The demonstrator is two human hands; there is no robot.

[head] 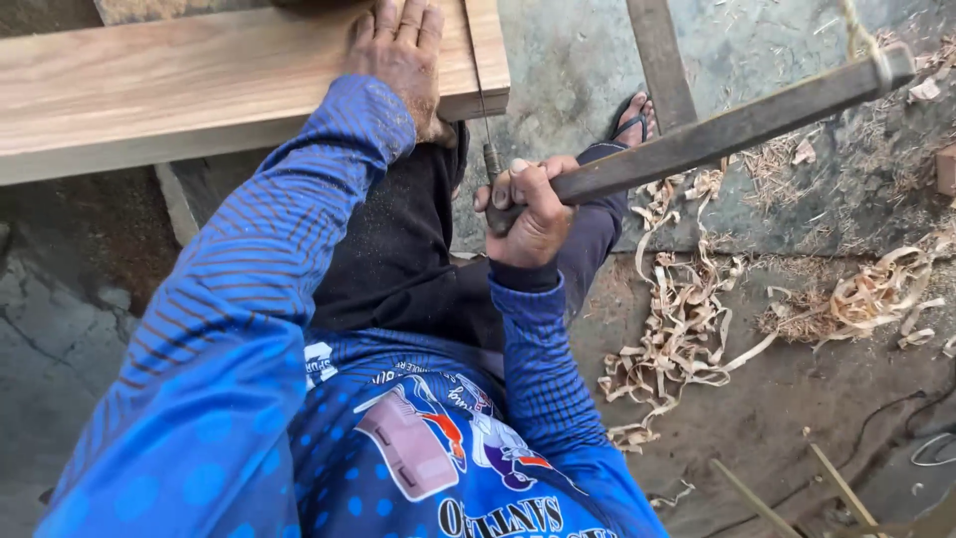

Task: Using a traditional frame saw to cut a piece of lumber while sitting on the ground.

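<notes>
My left hand (401, 50) lies flat, fingers spread, on a light wooden plank (179, 80) near its right end. My right hand (531, 209) grips the lower end of a wooden frame saw (737, 125), whose dark bar runs up to the right. The saw's thin blade (481, 100) runs upward from the hand along a cut near the plank's right end. Both arms wear blue patterned sleeves.
Curled wood shavings (687, 319) litter the concrete floor at right. A foot in a sandal (630, 120) rests beside a narrow wooden strip (659, 55). Thin sticks (836, 483) and a cable (931, 448) lie at bottom right. Dark trousers cover my bent leg below the plank.
</notes>
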